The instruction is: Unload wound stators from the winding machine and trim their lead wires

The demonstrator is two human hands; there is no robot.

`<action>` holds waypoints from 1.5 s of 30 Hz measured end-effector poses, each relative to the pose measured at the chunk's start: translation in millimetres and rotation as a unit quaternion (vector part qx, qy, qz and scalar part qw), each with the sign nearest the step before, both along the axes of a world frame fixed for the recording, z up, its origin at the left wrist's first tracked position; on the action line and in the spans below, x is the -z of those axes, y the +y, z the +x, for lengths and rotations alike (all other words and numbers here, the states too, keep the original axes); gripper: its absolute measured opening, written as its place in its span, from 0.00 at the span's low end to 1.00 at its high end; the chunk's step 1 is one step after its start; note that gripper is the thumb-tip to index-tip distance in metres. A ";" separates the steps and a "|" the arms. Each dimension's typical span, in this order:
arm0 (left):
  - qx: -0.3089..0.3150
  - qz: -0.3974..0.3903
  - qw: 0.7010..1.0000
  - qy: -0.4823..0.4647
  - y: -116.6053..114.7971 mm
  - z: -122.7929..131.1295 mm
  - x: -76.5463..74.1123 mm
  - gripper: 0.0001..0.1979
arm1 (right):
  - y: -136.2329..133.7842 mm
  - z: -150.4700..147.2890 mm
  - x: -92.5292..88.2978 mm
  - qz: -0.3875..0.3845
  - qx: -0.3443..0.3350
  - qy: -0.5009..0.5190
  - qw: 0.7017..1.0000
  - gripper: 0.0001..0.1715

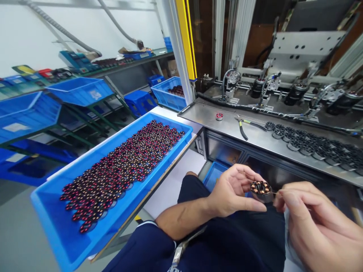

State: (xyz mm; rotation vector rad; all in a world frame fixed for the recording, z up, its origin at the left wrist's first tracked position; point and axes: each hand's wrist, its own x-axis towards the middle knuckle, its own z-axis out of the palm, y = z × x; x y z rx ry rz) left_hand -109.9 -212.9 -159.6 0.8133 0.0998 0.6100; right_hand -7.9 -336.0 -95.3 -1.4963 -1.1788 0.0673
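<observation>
My left hand [231, 190] grips a motor stator [261, 191], a dark ring with copper windings showing on its upper face. Close on its right, my right hand [309, 211] has thumb and forefinger pinched on a thin wire [273, 193] that reaches to the stator's side. Both hands are over my lap. On the metal ledge in front lie pliers [249, 125] with black and yellow-green handles. Left of the pliers sits a single stator [219, 116] with red windings.
A long blue tray [110, 223] with many wound stators stands on my left. Rows of dark stator cores [320, 145] line the ledge's right side. Behind them is a winding machine [309, 49] with several stations. Blue bins [82, 90] stand further back left.
</observation>
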 end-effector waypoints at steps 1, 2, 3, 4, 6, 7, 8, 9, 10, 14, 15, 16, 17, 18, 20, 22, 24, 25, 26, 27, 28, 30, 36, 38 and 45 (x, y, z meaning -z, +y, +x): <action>-0.002 -0.003 1.000 -0.010 1.6 0.7 0.9 0.33 | -1.6 -1.8 2.2 -0.011 -0.004 0.027 1.000 0.10; -0.003 -0.006 1.000 -0.019 3.5 1.3 1.8 0.33 | -3.1 -3.6 5.3 -0.027 -0.017 0.064 0.997 0.10; -0.002 -0.009 1.000 -0.026 5.5 1.8 2.4 0.33 | -4.1 -5.1 9.2 -0.046 -0.037 0.106 0.993 0.10; 0.000 -0.014 0.999 -0.031 7.5 1.9 2.7 0.33 | -4.4 -6.4 13.7 -0.064 -0.061 0.151 0.985 0.11; 0.009 -0.021 0.999 -0.034 10.7 1.3 2.5 0.33 | -2.6 -8.4 23.2 -0.087 -0.103 0.226 0.965 0.15; 0.015 -0.022 0.999 -0.032 11.9 0.6 2.0 0.33 | -0.7 -9.0 27.5 -0.092 -0.116 0.259 0.954 0.16; 0.021 -0.023 0.999 -0.031 12.8 -0.2 1.5 0.33 | 1.4 -9.4 31.3 -0.091 -0.124 0.288 0.945 0.17; 0.027 -0.022 0.999 -0.030 13.6 -1.0 1.1 0.33 | 3.5 -9.3 34.5 -0.088 -0.130 0.314 0.936 0.17; 0.034 -0.017 0.999 -0.029 14.6 -1.8 0.9 0.32 | 5.2 -8.6 37.2 -0.085 -0.137 0.336 0.928 0.16; 0.009 0.099 0.994 -0.049 23.6 -5.3 1.7 0.29 | 5.3 2.4 46.7 -0.056 -0.183 0.388 0.902 0.14; -0.014 0.169 0.984 -0.062 27.4 -6.7 1.5 0.28 | 4.1 7.0 49.7 -0.041 -0.188 0.394 0.899 0.16; -0.040 0.253 0.964 -0.074 31.5 -8.5 0.9 0.26 | 2.8 11.9 53.1 -0.028 -0.185 0.399 0.898 0.19; -0.068 0.342 0.933 -0.085 35.5 -10.4 -0.2 0.23 | 1.6 16.8 56.8 -0.020 -0.176 0.402 0.899 0.20; -0.093 0.424 0.896 -0.093 39.2 -12.4 -1.7 0.21 | 0.6 21.3 60.5 -0.019 -0.162 0.403 0.901 0.19; -0.130 0.542 0.824 -0.099 44.2 -15.8 -5.4 0.18 | -0.4 28.3 67.2 -0.037 -0.142 0.407 0.902 0.17; -0.151 0.593 0.785 -0.102 45.8 -17.7 -8.5 0.17 | -0.5 31.8 72.1 -0.063 -0.140 0.411 0.898 0.16; -0.149 0.608 0.773 -0.104 44.9 -18.2 -9.9 0.17 | -0.1 32.3 74.4 -0.085 -0.143 0.418 0.893 0.16; -0.144 0.610 0.772 -0.105 44.2 -18.1 -9.9 0.17 | 0.3 31.7 74.6 -0.093 -0.144 0.423 0.890 0.16; -0.139 0.609 0.774 -0.104 43.7 -18.1 -9.5 0.17 | 0.7 30.8 74.2 -0.099 -0.145 0.429 0.886 0.16; -0.133 0.606 0.777 -0.102 43.4 -18.1 -8.9 0.17 | 1.4 29.5 73.3 -0.105 -0.151 0.437 0.881 0.16; -0.127 0.603 0.781 -0.099 43.4 -18.1 -8.4 0.17 | 2.2 28.0 71.9 -0.110 -0.162 0.446 0.874 0.15; -0.113 0.596 0.790 -0.089 44.1 -18.4 -7.9 0.17 | 4.3 24.4 68.4 -0.114 -0.195 0.462 0.858 0.15; -0.130 0.611 0.777 -0.081 42.7 -20.2 -15.5 0.23 | 7.0 17.2 63.5 -0.094 -0.293 0.417 0.855 0.16; -0.218 0.620 0.750 -0.078 38.5 -23.1 -17.9 0.32 | 4.5 18.7 64.2 -0.074 -0.250 0.345 0.902 0.13; -0.065 0.307 0.947 0.061 16.5 -18.8 0.3 0.35 | -4.1 21.6 48.5 0.023 -0.032 -0.216 0.976 0.14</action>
